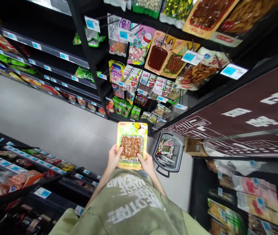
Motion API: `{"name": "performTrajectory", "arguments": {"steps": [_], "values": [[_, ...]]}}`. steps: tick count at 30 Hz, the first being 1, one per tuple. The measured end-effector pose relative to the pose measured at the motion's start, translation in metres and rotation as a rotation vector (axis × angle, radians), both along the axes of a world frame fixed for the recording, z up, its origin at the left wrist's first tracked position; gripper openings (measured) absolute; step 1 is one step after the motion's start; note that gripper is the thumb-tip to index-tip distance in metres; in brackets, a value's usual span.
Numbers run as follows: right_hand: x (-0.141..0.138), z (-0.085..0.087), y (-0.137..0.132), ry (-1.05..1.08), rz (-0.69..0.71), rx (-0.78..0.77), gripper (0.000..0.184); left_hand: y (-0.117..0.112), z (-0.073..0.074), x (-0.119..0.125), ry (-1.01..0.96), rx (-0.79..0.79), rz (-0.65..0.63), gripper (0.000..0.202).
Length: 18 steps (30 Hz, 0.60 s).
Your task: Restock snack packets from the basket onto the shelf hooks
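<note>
A yellow and green snack packet (132,145) with a clear window is held upright in front of my body. Brown glazed pieces on skewers show through the window. My left hand (114,156) grips its lower left edge, thumb on the front. On the lower right edge, my right hand (147,162) grips in the same way. The fingers behind the packet are hidden. To the right of my right hand, a grey shopping basket (179,159) stands on the floor with several packets (165,151) inside.
Ahead, a rack of hanging snack packets (158,57) carries price tags on its hooks. Black shelves (53,58) line the left, and low shelving (63,186) stands at the lower left. A cardboard box (194,147) sits beside the basket. Grey floor (80,122) runs between the shelves.
</note>
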State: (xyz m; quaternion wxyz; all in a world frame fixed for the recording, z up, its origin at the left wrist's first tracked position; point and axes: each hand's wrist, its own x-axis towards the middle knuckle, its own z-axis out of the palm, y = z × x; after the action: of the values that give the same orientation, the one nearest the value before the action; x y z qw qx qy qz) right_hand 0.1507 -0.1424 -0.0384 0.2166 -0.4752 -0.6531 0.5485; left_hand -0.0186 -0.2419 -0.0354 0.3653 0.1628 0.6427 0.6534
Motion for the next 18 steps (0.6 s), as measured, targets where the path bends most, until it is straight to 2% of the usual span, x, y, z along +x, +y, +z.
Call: {"name": "performTrajectory", "arguments": {"steps": [3, 7, 8, 10, 12, 13, 16, 18], "values": [[0.004, 0.002, 0.000, 0.035, -0.008, -0.031, 0.048, 0.001, -0.001, 0.003, 0.011, -0.013, -0.007, 0.028], [0.010, 0.004, 0.000, 0.055, -0.037, -0.030, 0.051, 0.005, -0.009, 0.006, 0.069, -0.045, -0.032, 0.029], [0.011, 0.005, 0.000, 0.059, -0.035, -0.032, 0.050, 0.006, -0.012, 0.006, 0.080, -0.052, -0.046, 0.036], [0.011, 0.006, -0.002, 0.076, -0.021, -0.048, 0.049, 0.010, -0.014, 0.007, 0.116, -0.068, -0.077, 0.065], [0.009, 0.010, -0.004, 0.090, -0.009, -0.054, 0.048, 0.014, -0.011, 0.009, 0.219, -0.094, -0.121, 0.091], [0.007, 0.013, -0.005, 0.092, -0.007, -0.044, 0.049, 0.016, -0.008, 0.011, 0.285, -0.107, -0.150, 0.096], [0.001, 0.027, -0.008, 0.124, 0.041, 0.032, 0.051, 0.024, 0.003, 0.018, 0.365, -0.089, -0.247, 0.090], [-0.002, 0.040, -0.007, 0.176, 0.194, 0.103, 0.052, 0.031, 0.007, 0.024, 0.213, -0.053, -0.252, 0.081]]}}
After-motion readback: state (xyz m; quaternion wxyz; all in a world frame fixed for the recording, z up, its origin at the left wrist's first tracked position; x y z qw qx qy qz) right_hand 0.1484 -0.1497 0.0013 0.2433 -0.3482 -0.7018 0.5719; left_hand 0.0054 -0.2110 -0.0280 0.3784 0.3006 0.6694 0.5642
